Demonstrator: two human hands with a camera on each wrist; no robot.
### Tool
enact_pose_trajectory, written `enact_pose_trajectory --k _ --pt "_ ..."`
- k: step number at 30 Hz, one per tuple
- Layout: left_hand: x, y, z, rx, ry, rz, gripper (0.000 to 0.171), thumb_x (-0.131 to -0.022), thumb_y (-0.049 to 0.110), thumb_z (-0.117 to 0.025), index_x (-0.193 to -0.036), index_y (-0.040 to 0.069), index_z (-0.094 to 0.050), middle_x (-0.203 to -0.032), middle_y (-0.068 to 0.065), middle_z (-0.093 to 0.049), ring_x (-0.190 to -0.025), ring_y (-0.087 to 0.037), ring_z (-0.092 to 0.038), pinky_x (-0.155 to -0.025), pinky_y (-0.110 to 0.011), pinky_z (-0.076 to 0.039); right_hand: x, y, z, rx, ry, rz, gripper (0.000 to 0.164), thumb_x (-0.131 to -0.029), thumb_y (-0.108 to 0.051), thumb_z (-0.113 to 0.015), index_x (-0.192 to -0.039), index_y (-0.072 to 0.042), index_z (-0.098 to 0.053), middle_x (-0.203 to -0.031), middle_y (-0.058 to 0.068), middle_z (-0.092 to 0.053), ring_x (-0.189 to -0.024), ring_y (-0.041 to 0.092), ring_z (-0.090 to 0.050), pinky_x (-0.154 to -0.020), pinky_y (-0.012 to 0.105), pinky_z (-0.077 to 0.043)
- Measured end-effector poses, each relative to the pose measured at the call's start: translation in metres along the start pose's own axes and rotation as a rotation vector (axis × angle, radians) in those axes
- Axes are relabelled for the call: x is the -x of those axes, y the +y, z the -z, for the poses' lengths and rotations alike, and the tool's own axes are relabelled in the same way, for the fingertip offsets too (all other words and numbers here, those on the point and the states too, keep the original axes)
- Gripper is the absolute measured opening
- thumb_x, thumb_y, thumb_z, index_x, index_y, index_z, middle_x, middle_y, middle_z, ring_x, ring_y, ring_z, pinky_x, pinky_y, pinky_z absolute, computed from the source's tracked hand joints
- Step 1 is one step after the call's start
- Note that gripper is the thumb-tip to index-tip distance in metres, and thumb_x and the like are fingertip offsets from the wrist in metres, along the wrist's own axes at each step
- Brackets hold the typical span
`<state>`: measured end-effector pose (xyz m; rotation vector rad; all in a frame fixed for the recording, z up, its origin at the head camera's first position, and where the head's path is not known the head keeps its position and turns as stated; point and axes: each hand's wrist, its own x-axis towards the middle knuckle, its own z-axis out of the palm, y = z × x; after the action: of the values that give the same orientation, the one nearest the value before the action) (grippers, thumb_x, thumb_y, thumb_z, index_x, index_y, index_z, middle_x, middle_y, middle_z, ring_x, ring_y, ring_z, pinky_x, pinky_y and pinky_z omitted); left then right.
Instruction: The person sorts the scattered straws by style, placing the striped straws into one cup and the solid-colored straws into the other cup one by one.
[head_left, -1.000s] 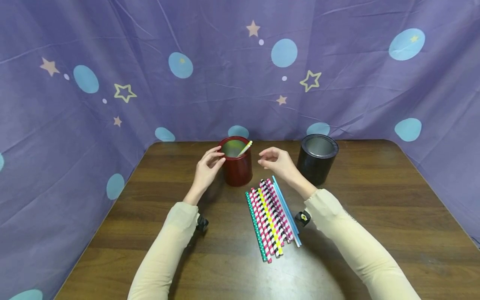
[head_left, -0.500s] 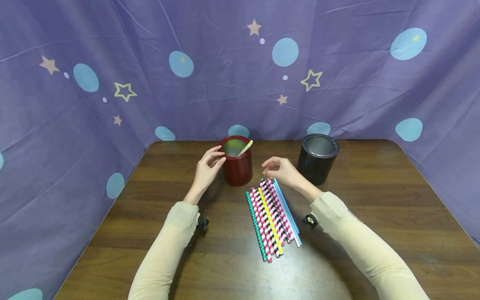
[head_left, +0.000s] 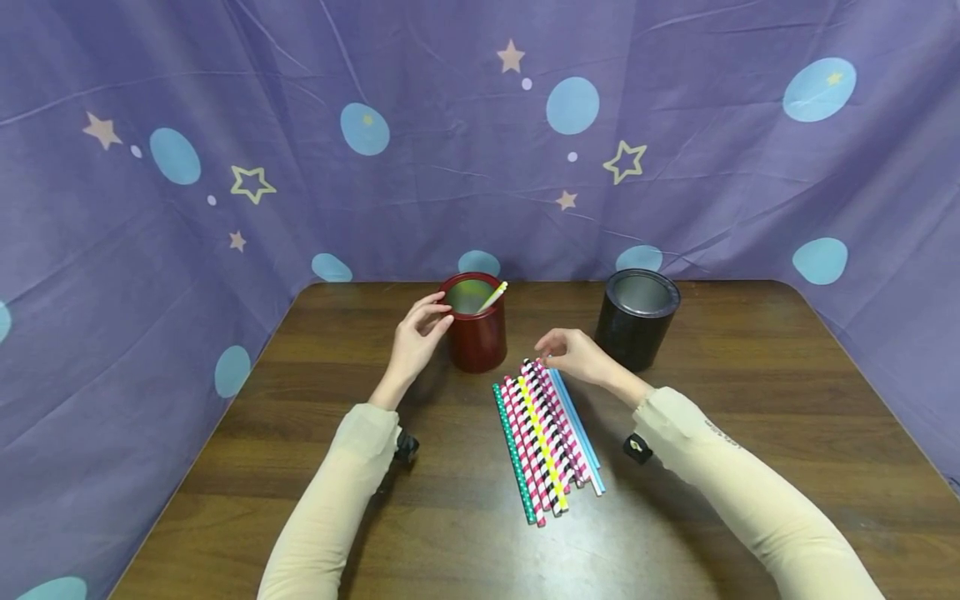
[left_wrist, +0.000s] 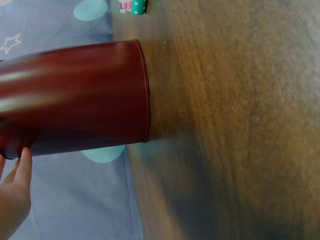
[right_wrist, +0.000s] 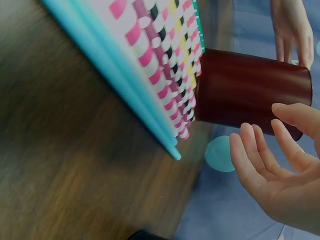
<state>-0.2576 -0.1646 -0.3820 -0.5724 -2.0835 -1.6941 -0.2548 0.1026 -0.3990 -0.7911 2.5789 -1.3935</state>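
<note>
My left hand [head_left: 415,340] rests its fingers and thumb against the left side and rim of a dark red canister [head_left: 480,346]. The left wrist view shows straight fingers [left_wrist: 24,172] touching its wall. A few pale yellow-green paper straws [head_left: 492,296] lean out over that canister's right rim. My right hand [head_left: 581,357] hovers at the far ends of a row of paper straws [head_left: 546,442], holding nothing. In the right wrist view its fingers are loosely bent and apart, beyond the tips of the blue straws [right_wrist: 120,85]. Striped, yellow and green dotted straws lie alongside.
A black canister [head_left: 633,337] stands upright behind my right forearm, its mouth uncovered. Both canisters stand near the back of the brown wooden table [head_left: 300,467]. A purple curtain [head_left: 465,150] with stars and ovals hangs behind the table's far edge.
My right hand has moved from beside the red canister to the right and down toward me, to the far ends of the straws. The left hand has stayed at the red canister.
</note>
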Motion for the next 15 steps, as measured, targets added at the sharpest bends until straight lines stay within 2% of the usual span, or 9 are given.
enact_pose_trajectory --k 8,15 --pt "0.001 0.001 0.001 -0.009 -0.002 0.009 0.02 -0.081 -0.006 -0.058 -0.098 -0.017 -0.056 -0.12 -0.03 -0.046 -0.109 -0.038 -0.048 -0.087 -0.042 -0.043 0.007 0.007 0.001 0.082 -0.028 -0.008 0.021 -0.075 0.001 -0.061 -0.095 0.006 -0.06 -0.08 0.012 -0.062 -0.071 0.016 -0.056 -0.061 0.025 -0.045" --pt "0.0 0.001 0.0 -0.01 -0.003 0.012 0.02 -0.081 -0.006 -0.058 -0.098 -0.016 -0.057 -0.12 -0.029 -0.047 -0.11 -0.036 -0.047 -0.088 -0.04 -0.043 0.013 0.016 -0.001 0.113 -0.063 -0.039 0.022 -0.076 0.0 -0.062 -0.097 0.007 -0.059 -0.086 0.019 -0.061 -0.078 0.024 -0.057 -0.067 0.031 -0.048"
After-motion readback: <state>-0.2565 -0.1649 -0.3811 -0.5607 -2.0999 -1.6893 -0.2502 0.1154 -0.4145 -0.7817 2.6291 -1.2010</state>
